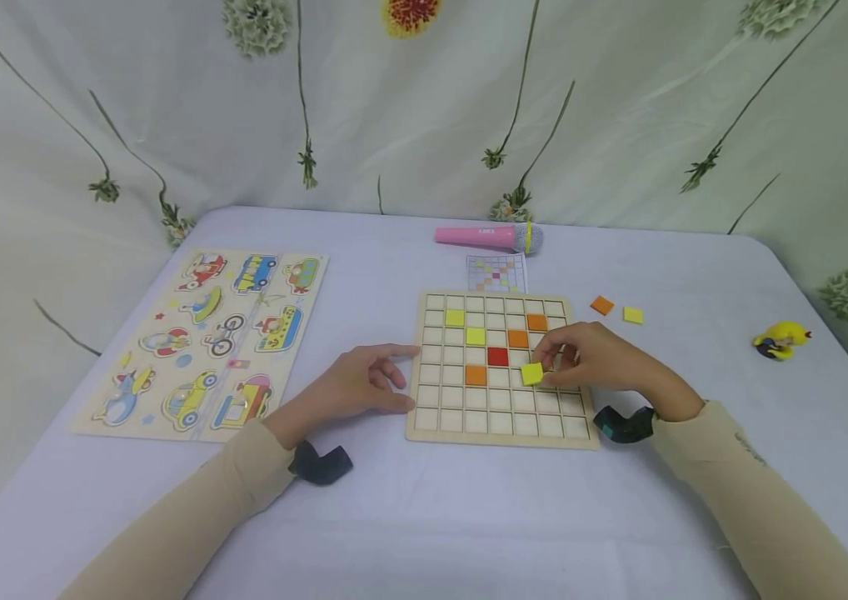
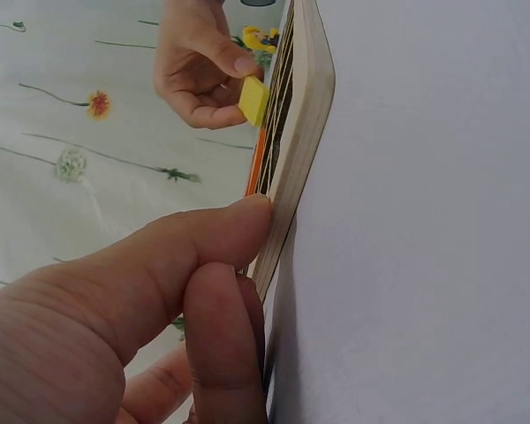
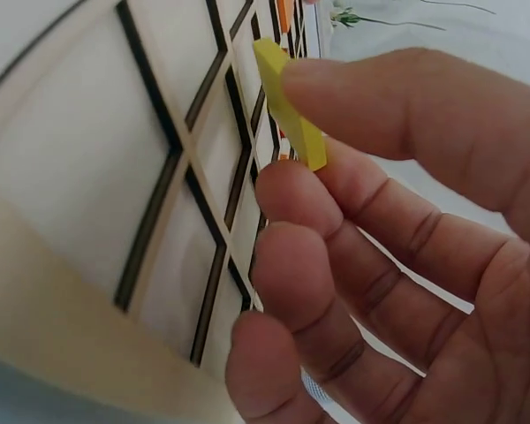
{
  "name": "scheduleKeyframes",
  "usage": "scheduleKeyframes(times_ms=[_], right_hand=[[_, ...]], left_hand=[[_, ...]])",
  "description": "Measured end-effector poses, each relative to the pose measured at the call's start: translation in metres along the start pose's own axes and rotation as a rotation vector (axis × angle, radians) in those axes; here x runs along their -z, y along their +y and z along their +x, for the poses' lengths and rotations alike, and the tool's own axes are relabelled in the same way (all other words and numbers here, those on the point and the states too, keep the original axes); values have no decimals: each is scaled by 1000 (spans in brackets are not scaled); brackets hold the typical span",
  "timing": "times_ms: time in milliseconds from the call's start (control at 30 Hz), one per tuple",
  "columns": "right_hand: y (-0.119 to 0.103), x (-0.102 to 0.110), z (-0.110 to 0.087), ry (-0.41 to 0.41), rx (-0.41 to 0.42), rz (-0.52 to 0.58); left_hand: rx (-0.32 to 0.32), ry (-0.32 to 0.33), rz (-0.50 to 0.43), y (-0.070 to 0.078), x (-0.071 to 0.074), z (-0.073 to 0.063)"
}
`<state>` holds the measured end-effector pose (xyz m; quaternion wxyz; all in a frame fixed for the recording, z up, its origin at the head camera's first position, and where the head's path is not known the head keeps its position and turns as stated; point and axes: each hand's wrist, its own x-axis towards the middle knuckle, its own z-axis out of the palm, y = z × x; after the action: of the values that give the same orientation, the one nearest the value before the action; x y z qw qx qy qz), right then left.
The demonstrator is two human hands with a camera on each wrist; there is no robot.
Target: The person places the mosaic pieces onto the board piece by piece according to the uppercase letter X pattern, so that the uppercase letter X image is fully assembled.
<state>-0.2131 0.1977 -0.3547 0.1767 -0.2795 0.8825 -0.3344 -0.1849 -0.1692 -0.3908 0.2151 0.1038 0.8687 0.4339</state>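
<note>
A wooden grid board lies flat, with yellow, orange and red square tiles set in some of its cells. My right hand is over the right part of the board and pinches a yellow tile between thumb and fingers. In the right wrist view that yellow tile is held on edge, tilted, close over the grid. My left hand is at the board's left side, index finger and thumb spread along the edge. From the left wrist view, the thumb touches the board's side.
Behind the board lie a printed pattern card and a pink microphone. Loose orange and yellow tiles sit to the right, near a yellow duck figure. A vehicle picture puzzle is at the left.
</note>
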Motion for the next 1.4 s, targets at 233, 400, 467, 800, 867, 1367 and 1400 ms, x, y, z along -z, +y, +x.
scheduleKeyframes(times_ms=[233,400,467,800,867,1367,1400], right_hand=[[-5,-3,4,-32,-24,2],[-5,-6,6,-27,-32,6],[-6,-7,8,-24,-33,4],[-13,-9,9,-23,-67,-11],[-13,-9,9,-23,-75,-15],[1,10,2,18,-18,13],[3,12,1,34,-24,16]], left_hand=[[-6,-7,0,2,-1,-1],[-4,-2,0,2,1,-1],[-1,0,3,2,1,0],[-2,-4,5,2,3,0],[-2,-6,3,2,3,0],[-1,-16,-24,2,2,-1],[-2,-16,-23,2,2,-1]])
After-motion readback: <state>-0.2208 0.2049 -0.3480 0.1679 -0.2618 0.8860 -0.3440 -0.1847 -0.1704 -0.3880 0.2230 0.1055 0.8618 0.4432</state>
